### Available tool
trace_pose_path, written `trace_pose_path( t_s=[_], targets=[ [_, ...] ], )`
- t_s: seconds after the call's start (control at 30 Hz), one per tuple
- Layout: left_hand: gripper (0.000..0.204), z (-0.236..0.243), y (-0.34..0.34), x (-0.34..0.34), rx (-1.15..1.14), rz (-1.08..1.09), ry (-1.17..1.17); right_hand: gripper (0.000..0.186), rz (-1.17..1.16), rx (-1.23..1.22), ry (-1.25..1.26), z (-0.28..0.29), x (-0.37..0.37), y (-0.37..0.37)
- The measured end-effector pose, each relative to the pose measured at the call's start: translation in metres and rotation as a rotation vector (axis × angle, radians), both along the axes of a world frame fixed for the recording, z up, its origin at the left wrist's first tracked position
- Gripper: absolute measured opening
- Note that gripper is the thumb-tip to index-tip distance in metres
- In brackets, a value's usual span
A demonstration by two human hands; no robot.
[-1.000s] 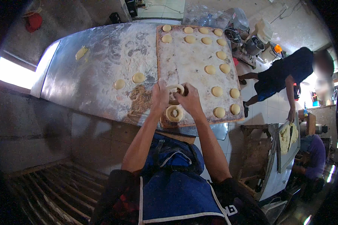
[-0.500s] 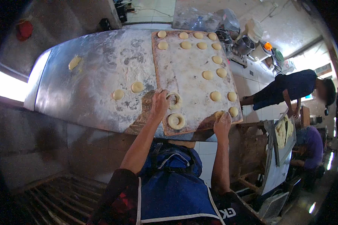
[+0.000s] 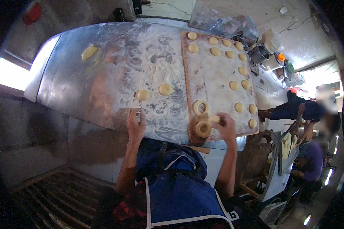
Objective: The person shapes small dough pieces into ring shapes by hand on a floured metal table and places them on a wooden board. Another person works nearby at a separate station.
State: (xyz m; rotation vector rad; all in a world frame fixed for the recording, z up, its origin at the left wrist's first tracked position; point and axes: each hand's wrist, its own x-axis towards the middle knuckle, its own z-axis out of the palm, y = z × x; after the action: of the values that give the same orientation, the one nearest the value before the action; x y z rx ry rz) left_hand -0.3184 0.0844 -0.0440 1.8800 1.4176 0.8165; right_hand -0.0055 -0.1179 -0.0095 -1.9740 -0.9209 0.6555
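Observation:
A floured wooden board (image 3: 212,82) lies on the right part of a metal table (image 3: 103,76). It carries several round dough pieces (image 3: 234,85) and two ring-shaped ones: one ring (image 3: 200,107) and another ring (image 3: 203,129) close to the near edge. My right hand (image 3: 225,128) rests on the board beside the nearer ring, fingers closed on a small dough piece (image 3: 215,119). My left hand (image 3: 135,124) sits at the table's near edge, fingers curled, just below a round dough piece (image 3: 143,95). A second round (image 3: 165,89) lies next to it.
A lump of dough (image 3: 88,52) lies at the table's far left. Pots and containers (image 3: 262,53) stand beyond the board's right corner. A person in dark clothes (image 3: 302,110) bends at the right. A slatted wooden rack (image 3: 57,198) sits low on the left.
My left hand moved off the board to the table's near edge on the left. My right hand moved up onto the board beside the nearer ring. The view shifted.

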Motion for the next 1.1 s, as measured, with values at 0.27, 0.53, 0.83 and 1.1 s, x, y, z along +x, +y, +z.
trace_pose_path(
  t_s=[0.27,0.53,0.83,1.1],
  targets=[
    [0.018,0.000,0.025,-0.049,0.071,-0.028,-0.074,0.048,0.197,-0.160,-0.356,-0.030,-0.114,0.150],
    [0.016,0.009,0.038,-0.064,0.082,-0.046,-0.089,0.077,-0.018,-0.119,-0.812,-0.049,-0.138,0.218],
    [0.013,0.018,0.050,-0.069,0.103,-0.084,-0.154,0.038,-0.203,0.344,-0.304,-0.059,-0.116,0.195],
    [0.018,0.012,0.033,-0.033,-0.163,-0.312,-0.285,0.044,0.128,-0.324,-0.428,-0.040,-0.112,0.157]
  ],
)
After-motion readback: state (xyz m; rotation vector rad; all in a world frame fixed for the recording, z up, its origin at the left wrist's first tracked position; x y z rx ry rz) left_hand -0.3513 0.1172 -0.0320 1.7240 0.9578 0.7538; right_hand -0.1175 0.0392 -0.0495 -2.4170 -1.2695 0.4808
